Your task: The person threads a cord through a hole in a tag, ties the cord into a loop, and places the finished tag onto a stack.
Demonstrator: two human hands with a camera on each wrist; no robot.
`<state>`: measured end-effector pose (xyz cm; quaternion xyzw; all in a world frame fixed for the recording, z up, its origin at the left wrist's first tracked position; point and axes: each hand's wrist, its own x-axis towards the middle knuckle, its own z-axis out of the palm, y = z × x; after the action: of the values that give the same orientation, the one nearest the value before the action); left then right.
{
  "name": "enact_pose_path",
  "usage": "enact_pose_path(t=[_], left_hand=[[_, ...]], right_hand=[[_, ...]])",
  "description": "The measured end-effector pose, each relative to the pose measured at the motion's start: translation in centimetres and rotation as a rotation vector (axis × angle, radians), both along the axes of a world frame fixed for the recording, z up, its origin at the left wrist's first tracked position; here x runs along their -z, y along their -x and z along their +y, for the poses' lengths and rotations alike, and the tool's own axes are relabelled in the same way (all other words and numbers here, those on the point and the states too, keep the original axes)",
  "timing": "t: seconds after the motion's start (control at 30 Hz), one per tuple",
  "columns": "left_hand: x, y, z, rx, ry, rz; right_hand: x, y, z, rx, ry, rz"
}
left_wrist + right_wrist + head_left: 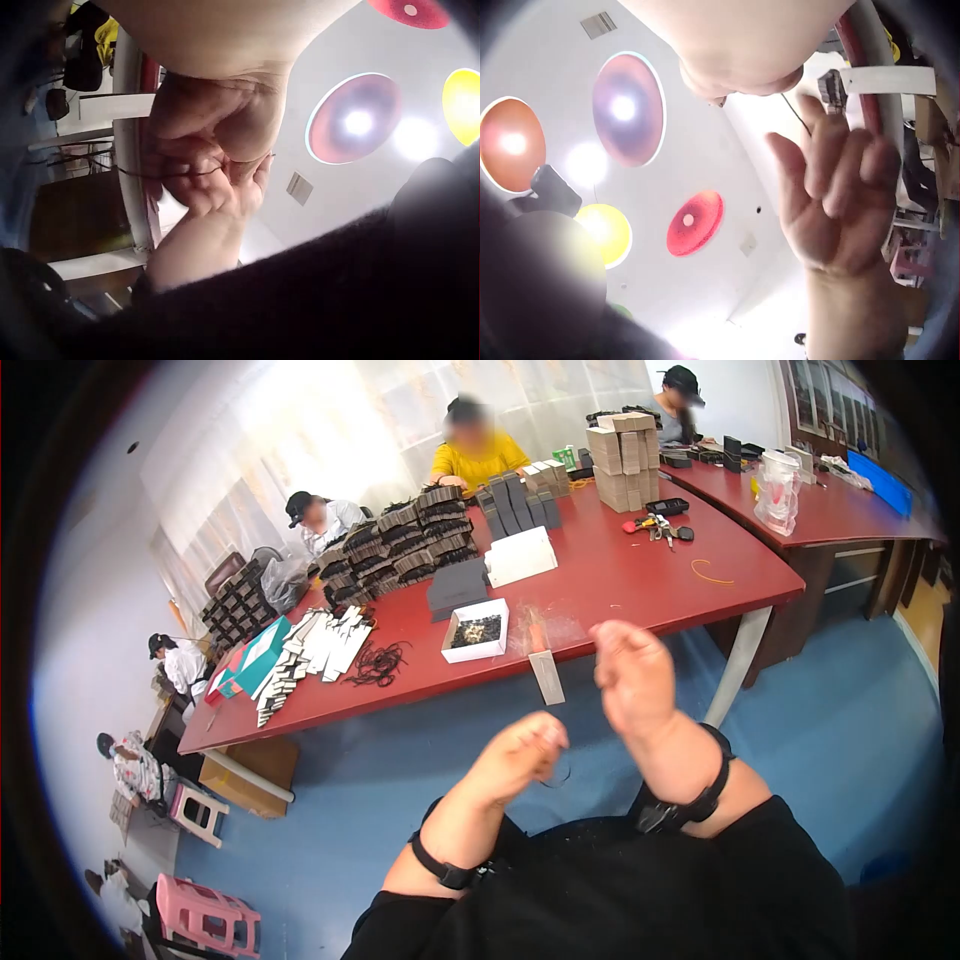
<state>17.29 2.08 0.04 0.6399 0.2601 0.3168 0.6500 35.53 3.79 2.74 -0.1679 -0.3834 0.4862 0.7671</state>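
A thin dark cord (796, 114) runs between the two hands in the right wrist view. My left hand (515, 758) has curled fingers pinching it, and a bit of cord hangs below in the head view. Higher and to the right, my right hand (636, 678) is raised in front of the table edge, its fingers bent round the cord's other part; their exact grip is partly hidden. The left wrist view shows the cord (135, 174) crossing the fingers. A white strip (547, 678) juts over the table's near edge beyond the hands.
On the red table (620, 595) are an open white box (450, 647) of small dark pieces, loose white strips (335, 645), tangled black cords (378, 663), stacked bundles (400, 545), grey-brown blocks (625, 470) and keys (657, 532). Several people sit around. Pink stools (200, 912) stand lower left.
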Motion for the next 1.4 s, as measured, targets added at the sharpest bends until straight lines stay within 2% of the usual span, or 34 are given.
enact_pose_path(t=[0.03,0.1,0.17,0.23,0.27,0.37,0.4,0.43,0.47,0.57,0.63,0.7,0.77,0.8,0.93,1.03,1.1,1.13,1.2,1.4], left_hand=[[0.1,0.7,0.4,-0.151,-0.055,-0.025],[-0.5,1.9,0.6,-0.447,-0.302,0.095],[-1.4,2.4,0.6,-0.622,-0.563,0.180],[-2.1,2.6,0.4,-0.764,-0.594,0.202],[-2.4,3.3,0.5,-0.775,-0.512,0.153],[-2.5,4.6,0.8,-0.752,-0.435,-0.016],[-2.6,4.2,0.7,-0.751,-0.432,-0.017],[-2.9,3.4,0.5,-0.701,-0.545,0.044],[-3.2,2.7,0.2,-0.653,-0.656,0.105],[-3.7,0.2,-0.4,-0.568,-0.766,0.168],[-4.1,-0.7,-1.0,-0.567,-0.727,0.181],[-3.8,-1.1,-0.9,-0.564,-0.686,0.194],[-3.3,-1.1,-0.4,-0.482,-0.472,0.030],[-3.0,-1.1,-0.4,-0.520,-0.436,0.071],[-2.5,-0.8,-0.2,-0.562,-0.443,0.118],[-2.0,-0.5,0.2,-0.512,-0.409,0.137],[-1.5,-0.3,0.6,-0.420,-0.274,-0.028],[-1.5,-0.3,0.5,-0.420,-0.271,-0.028],[-1.7,-0.2,0.4,-0.303,-0.074,-0.176],[-2.1,0.1,0.1,-0.279,-0.022,-0.186]], right_hand=[[-0.4,-1.4,0.4,0.094,0.006,0.009],[-0.1,-4.0,1.1,0.168,0.075,-0.009],[0.2,-4.5,0.9,0.130,0.115,-0.035],[0.5,-3.9,0.8,0.279,0.100,-0.146],[0.6,-4.0,0.8,0.281,0.100,-0.147],[0.8,-4.2,0.8,0.249,0.096,-0.121],[0.9,-4.0,0.7,0.210,0.141,-0.184],[1.1,-3.6,0.5,0.167,0.187,-0.248],[1.5,-3.1,0.5,0.112,0.137,-0.259],[1.6,-1.6,-0.3,-0.069,0.065,-0.377],[2.3,-1.1,-0.4,-0.238,0.123,-0.497],[2.1,0.1,-1.0,-0.320,0.110,-0.405],[2.0,0.7,-1.4,-0.407,0.162,-0.380],[2.0,0.9,-1.5,-0.480,0.210,-0.351],[2.0,1.2,-1.9,-0.534,0.260,-0.420],[2.6,1.2,-1.5,-0.500,0.182,-0.410],[2.4,0.9,-1.6,-0.471,0.217,-0.503],[2.4,0.9,-1.7,-0.472,0.220,-0.503],[2.3,0.9,-1.9,-0.497,0.190,-0.506],[2.2,0.7,-2.0,-0.601,0.234,-0.508]])
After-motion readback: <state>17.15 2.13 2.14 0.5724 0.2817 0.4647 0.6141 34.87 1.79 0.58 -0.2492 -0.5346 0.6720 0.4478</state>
